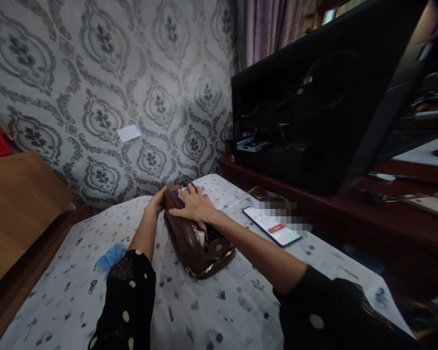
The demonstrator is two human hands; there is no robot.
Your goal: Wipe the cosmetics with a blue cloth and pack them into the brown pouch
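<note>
A brown leather handbag (182, 238) with gold zippers lies on the white patterned cloth (193, 316). Its top is unzipped, and some pale and dark contents show inside, too covered to name. My left hand (156, 200) holds the bag's far left edge, its fingertips partly hidden behind the leather. Across the bag's opening lies my right hand (195, 203), fingers spread and pressing on the top. Whether anything is under that palm is hidden. A phone (270, 227) with a lit screen rests to the right of the bag. Left of it, beside my sleeve, is a crumpled blue cloth (111, 257).
A patterned wall (160, 102) with a small white paper (129, 132) rises behind the cloth. A brown wooden board (25, 209) stands at the left. On the right, a large black cabinet-like object (314, 112) sits on a dark red surface (387, 209).
</note>
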